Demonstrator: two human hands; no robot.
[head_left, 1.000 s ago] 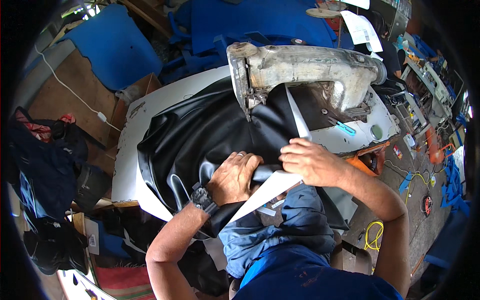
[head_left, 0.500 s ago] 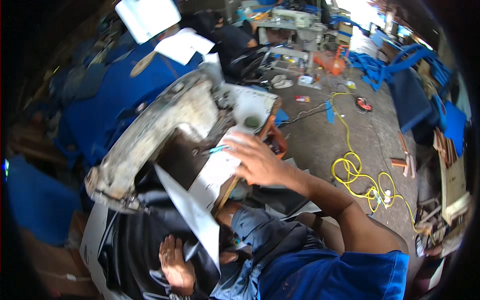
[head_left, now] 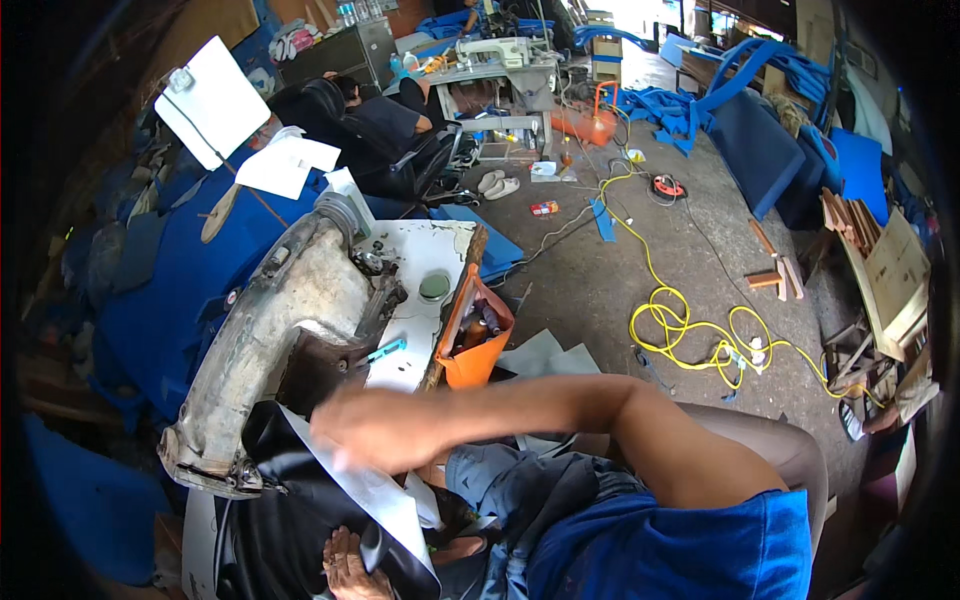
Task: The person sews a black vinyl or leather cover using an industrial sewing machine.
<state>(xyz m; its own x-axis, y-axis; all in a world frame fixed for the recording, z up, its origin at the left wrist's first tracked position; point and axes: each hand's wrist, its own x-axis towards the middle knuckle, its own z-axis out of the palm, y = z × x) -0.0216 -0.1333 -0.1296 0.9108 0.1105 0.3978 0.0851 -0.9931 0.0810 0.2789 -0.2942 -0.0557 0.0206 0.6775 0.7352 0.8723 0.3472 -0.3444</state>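
Observation:
A worn metal sewing machine (head_left: 270, 310) sits on a chipped white table (head_left: 400, 315), with a black glossy sheet (head_left: 260, 540) bunched below its needle end. Part of the sheet, or a layer on it, shows as a long white flap (head_left: 380, 500). My left hand (head_left: 350, 565) lies on the black sheet beside this flap, fingers stretched out. My right hand (head_left: 375, 430) is blurred by motion over the flap's upper part, so its fingers are unclear. Blue thread snips (head_left: 385, 352) lie on the table above it.
An orange pouch (head_left: 465, 360) hangs at the table's right edge. A yellow cord (head_left: 660, 315) coils on the floor. Behind are a person (head_left: 405, 120) in a black chair, another sewing machine (head_left: 495, 55) and blue foam pieces (head_left: 760, 160). Wooden boards (head_left: 890, 280) lean at the right.
The view has swung right, showing more floor. My right hand left the sheet for the area by the snips, then moved back down over the white flap. My left hand remains on the sheet.

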